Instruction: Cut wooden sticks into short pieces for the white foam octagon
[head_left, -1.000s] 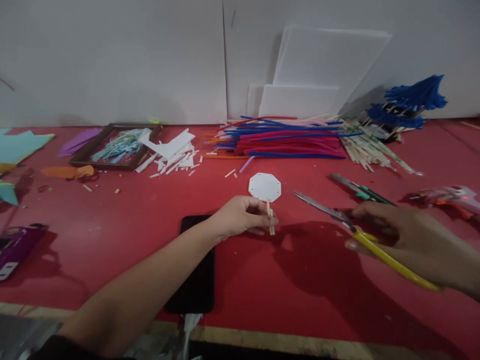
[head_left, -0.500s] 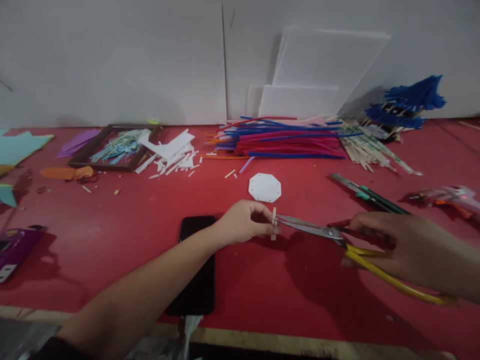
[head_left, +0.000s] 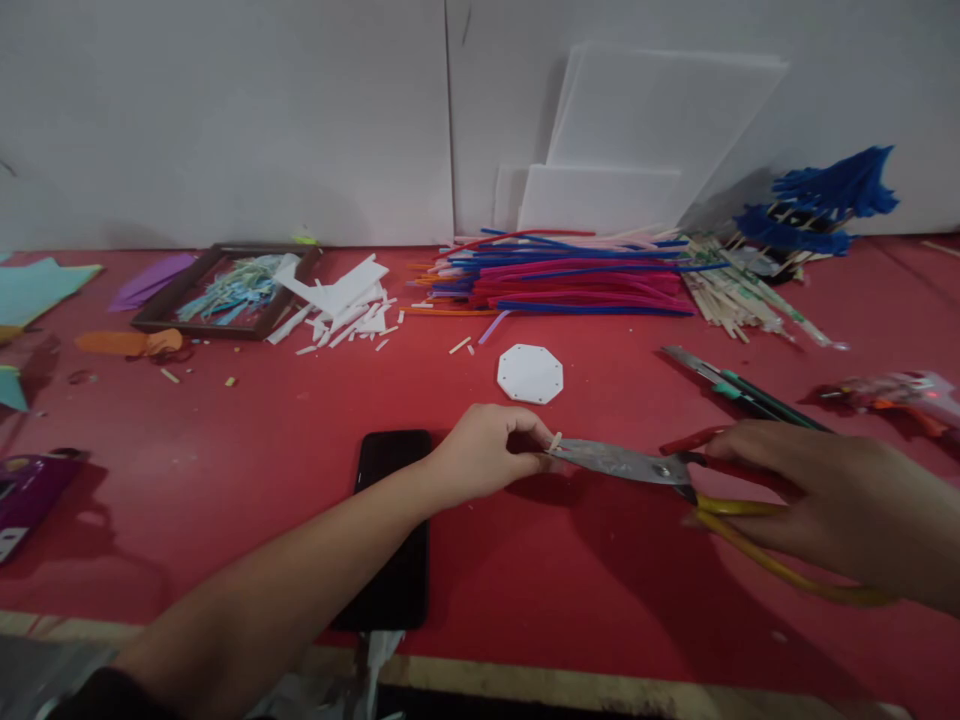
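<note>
My left hand (head_left: 484,458) pinches a short pale stick (head_left: 555,442) between its fingertips above the red table. Yellow-handled scissors (head_left: 630,463) are in my right hand (head_left: 832,500), their blade tips at the stick and close to my left fingertips. The blades look nearly closed. Just beyond my left hand lies a white octagonal piece (head_left: 530,374) with small holes along its edge. A black phone (head_left: 394,560) rests partly under my left forearm.
Pipe cleaners (head_left: 585,280) lie at the back, with white scraps (head_left: 349,300) and a brown frame (head_left: 217,327) to their left. A green-black cutter (head_left: 750,392), wooden sticks (head_left: 739,295) and a glue gun (head_left: 892,390) are at right. A purple object (head_left: 37,495) sits at left.
The scissor blades have come closer together. The stick, which stood upright and longer between my left fingers, now shows shorter and tilted.
</note>
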